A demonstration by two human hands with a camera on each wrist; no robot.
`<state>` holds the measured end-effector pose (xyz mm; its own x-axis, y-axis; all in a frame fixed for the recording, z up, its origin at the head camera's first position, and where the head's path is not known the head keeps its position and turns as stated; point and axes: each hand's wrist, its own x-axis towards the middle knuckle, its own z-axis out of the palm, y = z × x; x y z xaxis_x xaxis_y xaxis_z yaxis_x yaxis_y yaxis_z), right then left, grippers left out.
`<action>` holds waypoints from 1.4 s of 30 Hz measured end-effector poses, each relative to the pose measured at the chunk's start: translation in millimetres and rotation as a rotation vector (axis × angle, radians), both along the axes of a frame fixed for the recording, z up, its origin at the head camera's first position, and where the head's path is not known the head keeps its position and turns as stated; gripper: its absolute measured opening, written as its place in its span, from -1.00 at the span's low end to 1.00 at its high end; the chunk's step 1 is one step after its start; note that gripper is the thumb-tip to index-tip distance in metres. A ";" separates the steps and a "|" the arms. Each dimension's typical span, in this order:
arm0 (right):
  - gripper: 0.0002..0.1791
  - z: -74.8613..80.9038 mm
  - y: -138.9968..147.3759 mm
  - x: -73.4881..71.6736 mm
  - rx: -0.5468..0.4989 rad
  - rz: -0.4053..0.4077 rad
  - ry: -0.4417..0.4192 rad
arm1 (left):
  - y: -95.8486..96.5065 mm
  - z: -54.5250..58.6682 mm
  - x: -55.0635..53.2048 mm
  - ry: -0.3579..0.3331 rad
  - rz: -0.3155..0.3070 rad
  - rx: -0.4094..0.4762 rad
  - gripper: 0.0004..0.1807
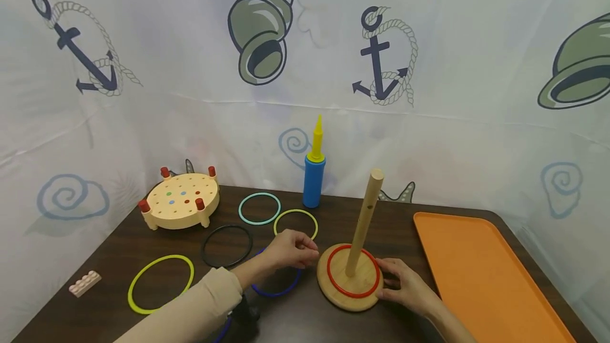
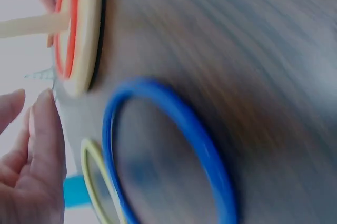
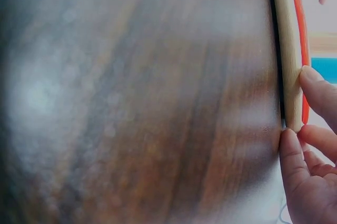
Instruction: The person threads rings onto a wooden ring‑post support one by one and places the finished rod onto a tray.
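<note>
A round wooden base (image 1: 350,303) with an upright wooden peg (image 1: 364,218) stands at the middle right of the table. Around the foot of the peg, flat on the base, lies a red ring (image 1: 329,267). My right hand (image 1: 405,286) grips the base's right edge, its fingertips beside the red ring. To the left of the base my left hand (image 1: 289,250) hovers with loosely bent fingers and holds nothing. A blue ring (image 2: 184,124) lies beneath it on the table, partly hidden by the hand and forearm in the head view.
Yellow (image 1: 315,220), turquoise (image 1: 259,193), black (image 1: 249,240) and yellow-green (image 1: 131,295) rings lie to the left. Behind stand a blue hand pump (image 1: 313,181) and a pegged wooden board (image 1: 183,197). An orange tray (image 1: 481,269) is at right, a pink block (image 1: 86,283) far left.
</note>
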<state>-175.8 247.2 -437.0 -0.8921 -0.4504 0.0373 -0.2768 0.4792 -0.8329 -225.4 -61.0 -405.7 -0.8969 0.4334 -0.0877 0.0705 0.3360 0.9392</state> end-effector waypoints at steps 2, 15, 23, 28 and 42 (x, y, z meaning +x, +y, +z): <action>-0.18 0.7 0.1 -0.4 -0.002 0.001 -0.001 | -15.8 4.8 1.7 -0.008 -0.035 -0.008 -0.80; -0.21 -1.9 1.3 0.2 0.007 0.000 0.043 | -127.8 14.2 9.6 -0.058 -0.192 -0.083 -0.63; -0.19 -1.8 1.1 0.9 0.002 -0.008 0.005 | -167.1 1.6 15.6 -0.057 -0.278 -0.097 -0.64; -0.20 -1.9 1.1 1.3 0.011 -0.011 0.003 | -179.9 -8.0 15.5 -0.041 -0.330 -0.060 -0.62; -0.18 -2.7 -1.3 -1.2 0.008 -0.010 -0.015 | -190.1 -14.4 18.7 -0.020 -0.324 -0.068 -0.67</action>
<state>-177.1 245.9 -439.7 -0.8969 -0.4417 0.0208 -0.2597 0.4881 -0.8333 -206.7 -251.2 -420.0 -0.7108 0.6888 -0.1429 0.1656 0.3613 0.9176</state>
